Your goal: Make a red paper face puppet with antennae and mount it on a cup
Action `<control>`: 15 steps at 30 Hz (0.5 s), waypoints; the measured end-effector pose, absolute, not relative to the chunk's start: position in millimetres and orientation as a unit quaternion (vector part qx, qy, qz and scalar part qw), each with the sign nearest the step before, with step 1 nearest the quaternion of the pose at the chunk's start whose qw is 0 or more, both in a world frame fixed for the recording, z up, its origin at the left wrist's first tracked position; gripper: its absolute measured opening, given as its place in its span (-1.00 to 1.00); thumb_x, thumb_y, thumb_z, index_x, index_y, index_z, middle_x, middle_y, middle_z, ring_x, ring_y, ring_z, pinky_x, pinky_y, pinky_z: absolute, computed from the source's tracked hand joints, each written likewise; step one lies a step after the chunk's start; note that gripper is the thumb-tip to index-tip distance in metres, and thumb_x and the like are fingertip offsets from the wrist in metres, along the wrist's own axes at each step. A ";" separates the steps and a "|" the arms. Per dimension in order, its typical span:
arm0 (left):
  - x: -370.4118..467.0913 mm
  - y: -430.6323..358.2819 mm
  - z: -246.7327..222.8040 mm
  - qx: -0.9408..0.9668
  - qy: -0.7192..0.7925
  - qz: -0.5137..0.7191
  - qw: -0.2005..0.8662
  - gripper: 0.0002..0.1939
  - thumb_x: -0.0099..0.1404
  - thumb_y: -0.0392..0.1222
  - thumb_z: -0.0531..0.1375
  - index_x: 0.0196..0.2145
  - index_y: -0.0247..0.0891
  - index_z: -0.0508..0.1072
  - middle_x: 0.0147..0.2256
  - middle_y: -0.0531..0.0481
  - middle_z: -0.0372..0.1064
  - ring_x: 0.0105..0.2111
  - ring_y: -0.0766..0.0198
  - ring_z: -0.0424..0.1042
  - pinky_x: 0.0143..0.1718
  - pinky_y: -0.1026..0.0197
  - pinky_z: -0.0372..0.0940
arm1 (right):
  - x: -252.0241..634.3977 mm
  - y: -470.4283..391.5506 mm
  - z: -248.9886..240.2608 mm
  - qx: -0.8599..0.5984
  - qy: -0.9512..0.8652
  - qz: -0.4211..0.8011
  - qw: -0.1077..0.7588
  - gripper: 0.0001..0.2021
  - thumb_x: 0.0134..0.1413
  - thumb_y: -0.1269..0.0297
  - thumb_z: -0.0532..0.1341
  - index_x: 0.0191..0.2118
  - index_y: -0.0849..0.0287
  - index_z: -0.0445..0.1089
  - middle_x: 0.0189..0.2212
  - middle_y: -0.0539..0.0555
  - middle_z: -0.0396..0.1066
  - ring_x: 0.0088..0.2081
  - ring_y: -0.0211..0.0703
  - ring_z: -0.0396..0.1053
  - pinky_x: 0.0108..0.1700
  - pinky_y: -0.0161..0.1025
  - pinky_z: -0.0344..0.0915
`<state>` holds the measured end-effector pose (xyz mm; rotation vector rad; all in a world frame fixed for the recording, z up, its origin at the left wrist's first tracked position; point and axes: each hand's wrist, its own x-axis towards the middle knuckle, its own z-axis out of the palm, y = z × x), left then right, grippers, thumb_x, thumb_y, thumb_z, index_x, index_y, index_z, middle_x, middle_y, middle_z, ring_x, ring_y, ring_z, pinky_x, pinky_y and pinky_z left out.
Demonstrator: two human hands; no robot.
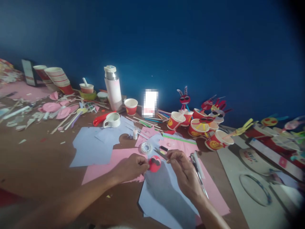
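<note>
A round red paper face with dark glasses-like shapes and pale eyes is pinched at its left edge by my left hand. Just right of the face, my right hand is raised with its fingertips pressed together; anything between them is too small to make out. Beneath both hands lie blue paper and pink paper. A white tape roll sits behind the red face, with scissors pointing toward my right hand.
Red paper cups with craft figures stand at the right. Behind are a white flask, a cup and a white mug. Paper scraps and sticks cover the left. A metal tool lies beside my right wrist.
</note>
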<state>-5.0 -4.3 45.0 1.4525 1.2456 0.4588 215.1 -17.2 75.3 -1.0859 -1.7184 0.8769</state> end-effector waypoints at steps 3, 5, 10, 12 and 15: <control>0.8 -4.7 44.5 0.629 0.531 0.179 0.539 -0.70 0.17 -0.09 0.12 -0.64 -0.26 0.28 -0.69 0.12 0.22 -0.66 0.37 0.18 -0.63 0.34 -0.05 | 213.7 -18.2 77.0 -0.436 -0.664 0.405 0.452 -0.86 0.29 0.26 0.02 -0.32 0.10 0.23 -0.27 0.03 0.30 -0.20 -0.18 0.28 -0.12 -0.23 0.18; 4.3 -5.7 47.3 0.635 0.531 0.172 0.534 -0.70 0.18 -0.10 0.10 -0.65 -0.25 0.27 -0.71 0.13 0.20 -0.67 0.36 0.16 -0.61 0.33 -0.05 | 212.3 -19.2 78.3 -0.429 -0.653 0.429 0.453 -0.85 0.29 0.23 0.03 -0.32 0.11 0.23 -0.29 0.03 0.30 -0.21 -0.18 0.27 -0.15 -0.23 0.18; 4.8 -9.3 62.6 0.652 0.513 0.166 0.534 -0.70 0.18 -0.16 0.09 -0.67 -0.25 0.30 -0.68 0.10 0.25 -0.63 0.34 0.18 -0.56 0.30 -0.06 | 208.8 -21.0 76.4 -0.408 -0.645 0.459 0.454 -0.87 0.29 0.25 0.04 -0.31 0.11 0.21 -0.33 0.02 0.29 -0.23 -0.18 0.26 -0.19 -0.24 0.18; 1.6 -10.3 68.8 0.652 0.509 0.169 0.536 -0.68 0.18 -0.18 0.11 -0.69 -0.26 0.30 -0.68 0.10 0.24 -0.62 0.35 0.15 -0.56 0.28 -0.10 | 207.8 -21.7 74.3 -0.400 -0.648 0.464 0.452 -0.88 0.29 0.27 0.03 -0.31 0.11 0.20 -0.33 0.01 0.28 -0.27 -0.20 0.25 -0.19 -0.24 0.18; -2.9 -12.4 77.6 0.631 0.509 0.189 0.554 -0.67 0.17 -0.15 0.18 -0.70 -0.28 0.31 -0.67 0.10 0.22 -0.62 0.37 0.11 -0.56 0.27 -0.14 | 206.4 -23.2 72.9 -0.390 -0.650 0.472 0.450 -0.88 0.29 0.28 0.03 -0.30 0.11 0.20 -0.33 0.00 0.29 -0.28 -0.21 0.25 -0.20 -0.24 0.18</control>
